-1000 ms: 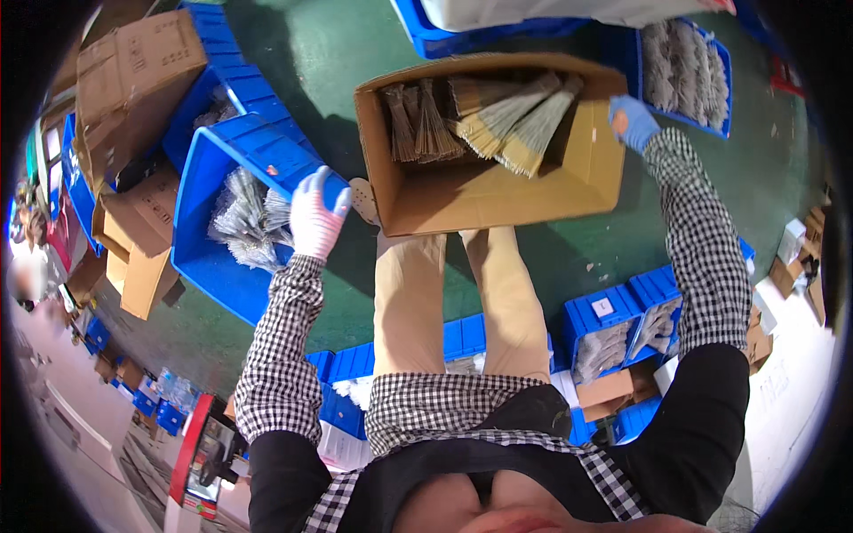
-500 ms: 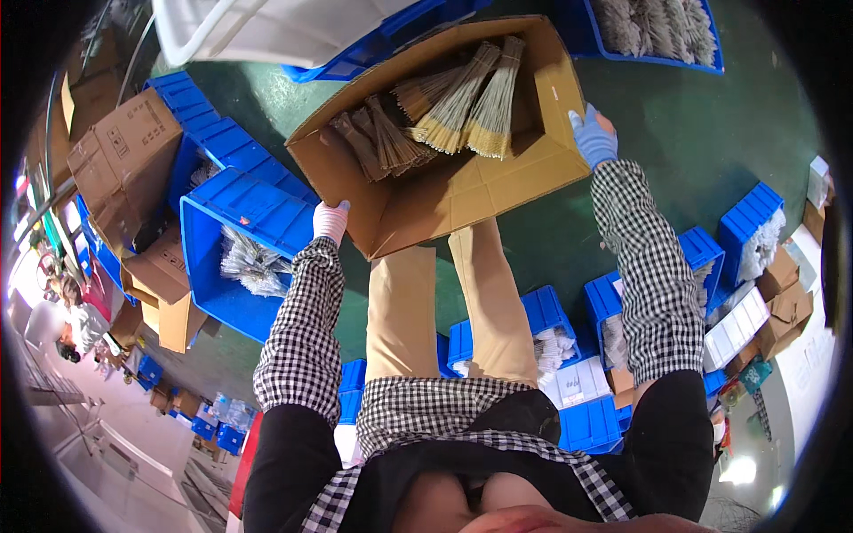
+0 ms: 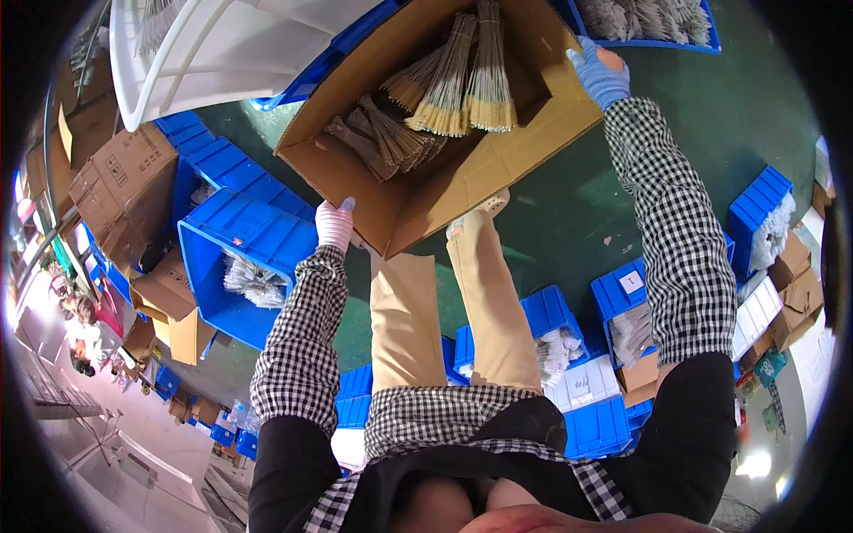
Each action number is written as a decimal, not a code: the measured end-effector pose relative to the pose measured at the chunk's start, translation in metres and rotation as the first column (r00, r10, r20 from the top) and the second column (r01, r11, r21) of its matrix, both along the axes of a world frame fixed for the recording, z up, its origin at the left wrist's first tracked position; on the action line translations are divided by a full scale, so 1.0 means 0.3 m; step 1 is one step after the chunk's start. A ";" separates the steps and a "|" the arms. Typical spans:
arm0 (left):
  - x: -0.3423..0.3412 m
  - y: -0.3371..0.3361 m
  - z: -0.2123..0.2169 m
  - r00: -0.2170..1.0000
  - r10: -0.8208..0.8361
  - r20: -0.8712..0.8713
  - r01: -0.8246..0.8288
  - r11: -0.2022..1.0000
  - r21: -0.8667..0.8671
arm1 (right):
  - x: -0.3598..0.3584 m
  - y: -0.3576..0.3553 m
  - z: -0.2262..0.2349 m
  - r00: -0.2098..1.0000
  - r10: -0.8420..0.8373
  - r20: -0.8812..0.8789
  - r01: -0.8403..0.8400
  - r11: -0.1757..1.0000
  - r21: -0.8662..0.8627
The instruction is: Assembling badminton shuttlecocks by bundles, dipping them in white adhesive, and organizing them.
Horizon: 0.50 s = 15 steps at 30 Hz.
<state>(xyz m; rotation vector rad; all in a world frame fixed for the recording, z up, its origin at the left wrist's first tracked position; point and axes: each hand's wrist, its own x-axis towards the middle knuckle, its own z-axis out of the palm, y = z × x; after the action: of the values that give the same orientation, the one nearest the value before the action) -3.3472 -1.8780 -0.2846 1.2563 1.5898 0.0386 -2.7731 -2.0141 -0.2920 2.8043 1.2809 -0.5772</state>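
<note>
My left hand (image 3: pixel 335 226), in a pale pink striped glove, grips the near left corner of an open cardboard box (image 3: pixel 511 164). My right hand (image 3: pixel 601 75), in a blue glove, is closed on the box's right end wall. The box hangs tilted in front of my legs. Inside it lie several bundles of thin sticks or wires; two long pale ones with yellowish tips (image 3: pixel 444 84) rest towards the right. Shorter brown bundles (image 3: pixel 380 138) lie at its left. Fingers under or behind the cardboard are partly hidden.
A white plastic tub (image 3: pixel 240 58) stands beyond the box at upper left. Blue crates (image 3: pixel 253 222) and cartons (image 3: pixel 124 182) crowd the left side. Another blue crate (image 3: pixel 657 40) with pale bundles is at upper right. More blue crates (image 3: pixel 622 293) stand around behind my legs.
The box has shifted farther from me and tilted more, its right end higher in view. My right hand has moved up with it; my left hand keeps its corner.
</note>
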 end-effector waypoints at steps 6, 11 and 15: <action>0.053 0.011 -0.043 0.990 -0.104 0.099 0.091 0.988 0.128 | 0.055 -0.032 -0.001 0.995 -0.080 0.062 0.080 0.997 0.013; 0.212 0.039 0.059 0.915 -0.360 -0.182 0.346 0.932 -0.106 | 0.028 -0.077 0.010 0.978 -0.206 -0.028 0.207 0.976 0.062; 0.141 0.013 0.246 0.727 -0.554 -0.406 0.652 0.742 0.155 | -0.263 -0.170 0.155 0.990 -0.128 -0.060 0.140 0.822 0.553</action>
<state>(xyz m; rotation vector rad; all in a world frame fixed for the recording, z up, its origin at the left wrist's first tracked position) -3.3049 -1.8740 -0.2107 2.0719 1.3933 -0.4015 -2.8521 -2.0651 -0.2456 3.3859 1.4628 -0.2550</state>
